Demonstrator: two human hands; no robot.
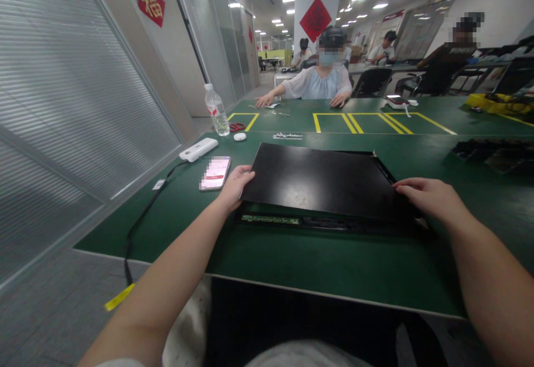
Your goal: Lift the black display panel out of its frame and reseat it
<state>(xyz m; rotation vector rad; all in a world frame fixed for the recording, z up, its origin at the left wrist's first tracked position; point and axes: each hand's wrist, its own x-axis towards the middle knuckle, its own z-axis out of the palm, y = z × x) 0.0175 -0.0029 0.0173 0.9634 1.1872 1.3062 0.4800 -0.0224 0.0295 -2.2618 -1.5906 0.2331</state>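
Note:
A black LCD panel (317, 180) is tilted over a black frame (359, 224), its near edge raised so that a gap shows. Inside that gap, along the near side, lies a green circuit board strip (269, 219). My left hand (238, 185) grips the panel's left edge between thumb and fingers. At the right edge, my right hand (429, 194) is pinched on the panel's side, close to the frame; its fingertips are partly hidden.
Left of the panel lie a phone (215, 173), a white power strip (199, 149), an earbud case (240, 137), red scissors (237, 127) and a water bottle (217, 110). Small metal strips (287, 135) lie behind. Dark parts (496, 153) are at right. A person (319, 80) sits opposite.

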